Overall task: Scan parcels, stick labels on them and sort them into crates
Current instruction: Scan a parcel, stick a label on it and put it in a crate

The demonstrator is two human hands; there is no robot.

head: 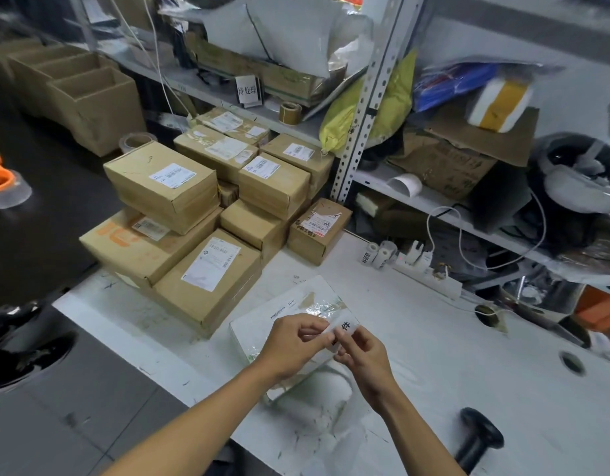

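A white flat parcel point(289, 310) with clear tape lies on the white table point(468, 355) in front of me. Just above its near right part, my left hand point(293, 341) and my right hand point(362, 355) both pinch a small white label point(343, 328) with a black printed character. The fingertips meet at the label's left end. Part of the label and the parcel's near edge are hidden behind my hands.
Several taped cardboard parcels point(200, 214) with labels are stacked at the table's left back. A black scanner point(478, 438) stands at the front right. Small label rolls point(382, 254) and a power strip point(430, 276) lie by the metal shelf point(358, 132). Open cardboard boxes point(90, 94) stand far left.
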